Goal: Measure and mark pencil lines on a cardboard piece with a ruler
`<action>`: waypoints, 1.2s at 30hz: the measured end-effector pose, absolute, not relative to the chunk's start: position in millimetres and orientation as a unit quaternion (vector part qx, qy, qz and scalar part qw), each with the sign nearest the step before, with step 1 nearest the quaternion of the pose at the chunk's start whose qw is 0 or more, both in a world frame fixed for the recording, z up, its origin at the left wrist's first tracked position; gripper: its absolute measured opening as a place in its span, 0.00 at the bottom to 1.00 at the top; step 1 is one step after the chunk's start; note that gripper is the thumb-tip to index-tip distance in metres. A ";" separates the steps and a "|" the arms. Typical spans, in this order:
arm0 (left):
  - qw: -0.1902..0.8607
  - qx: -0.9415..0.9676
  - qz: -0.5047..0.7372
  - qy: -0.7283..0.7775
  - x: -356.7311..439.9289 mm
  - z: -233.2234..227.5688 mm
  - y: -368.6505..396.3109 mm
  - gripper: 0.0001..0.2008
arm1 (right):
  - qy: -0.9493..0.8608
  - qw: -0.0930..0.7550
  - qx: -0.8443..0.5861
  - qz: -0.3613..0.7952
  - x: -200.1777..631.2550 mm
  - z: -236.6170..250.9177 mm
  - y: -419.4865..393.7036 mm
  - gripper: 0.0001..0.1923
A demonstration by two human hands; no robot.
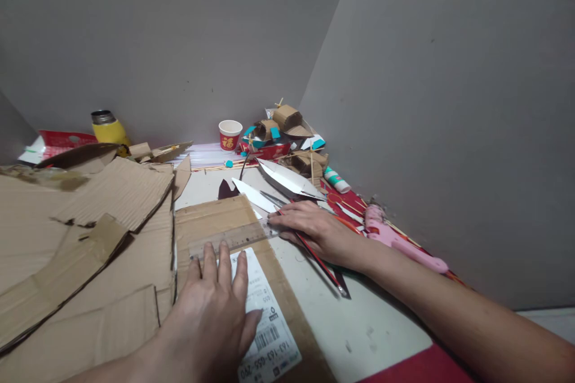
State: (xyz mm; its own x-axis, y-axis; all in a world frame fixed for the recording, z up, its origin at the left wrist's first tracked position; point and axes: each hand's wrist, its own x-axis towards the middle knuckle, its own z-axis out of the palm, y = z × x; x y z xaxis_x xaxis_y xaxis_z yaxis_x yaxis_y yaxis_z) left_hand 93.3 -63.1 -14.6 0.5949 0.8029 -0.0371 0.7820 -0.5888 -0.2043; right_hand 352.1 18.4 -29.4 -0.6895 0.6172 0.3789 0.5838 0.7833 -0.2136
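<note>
My left hand lies flat with fingers spread. Its fingertips press a clear ruler down on a brown cardboard piece, and the palm covers part of a white shipping label. At the ruler's right end, my right hand is closed with its fingertips together. A red and black pencil runs beneath those fingers, past the thumb, its metal-capped end towards me. Just beyond the right hand are scissors, partly hidden, and white pointed paper pieces.
Cut cardboard sheets pile up on the left. A yellow bottle, a paper cup and cardboard models stand along the back wall. A pink glue gun lies beside the right wall, near a green-white tube.
</note>
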 end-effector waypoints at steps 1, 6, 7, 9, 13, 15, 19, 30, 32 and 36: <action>0.081 -0.889 0.061 -0.447 93.2 -14.7 -63.3 0.33 | -0.918 0.222 -0.327 0.036 352.2 -29.7 18.3 0.16; 0.076 -0.894 0.061 -0.437 92.0 -14.7 -64.2 0.34 | -0.915 0.227 -0.332 0.032 351.7 -30.3 18.5 0.16; 0.075 -0.895 0.063 -0.436 91.5 -14.9 -64.3 0.34 | -0.916 0.226 -0.331 0.032 351.5 -30.7 18.7 0.16; 0.073 -0.897 0.065 -0.432 90.3 -15.6 -64.5 0.34 | -0.915 0.223 -0.333 0.033 351.2 -31.9 19.2 0.16; 0.075 -0.902 0.046 -0.422 88.1 -16.5 -65.6 0.34 | -0.913 0.236 -0.330 0.034 350.2 -28.9 17.4 0.17; 0.074 -0.905 0.042 -0.417 87.4 -15.3 -66.3 0.33 | -0.905 0.263 -0.333 0.038 347.8 -19.1 13.8 0.17; 0.068 -0.905 0.052 -0.416 87.8 -10.2 -67.0 0.33 | -0.880 0.287 -0.367 0.096 329.8 15.8 6.6 0.16; 0.079 -0.905 0.020 -0.418 88.1 -10.8 -67.1 0.35 | -0.704 0.303 -0.331 0.551 201.2 -7.0 44.5 0.16; 0.071 -0.907 0.027 -0.414 88.1 -11.1 -66.3 0.35 | -0.682 0.296 -0.344 0.573 195.7 -14.5 47.3 0.16; 0.070 -0.907 0.015 -0.415 88.8 -12.2 -65.8 0.35 | -0.682 0.300 -0.347 0.569 196.3 -14.6 46.1 0.14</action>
State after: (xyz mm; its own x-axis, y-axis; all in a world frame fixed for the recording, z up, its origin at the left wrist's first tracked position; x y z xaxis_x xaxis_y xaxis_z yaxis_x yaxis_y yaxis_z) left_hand 88.8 -65.8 -12.2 0.6549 0.7551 0.0311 0.7509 -0.6456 -0.1388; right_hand 196.3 46.1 -14.6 -0.5791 0.8151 0.0154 0.1312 0.1118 -0.9850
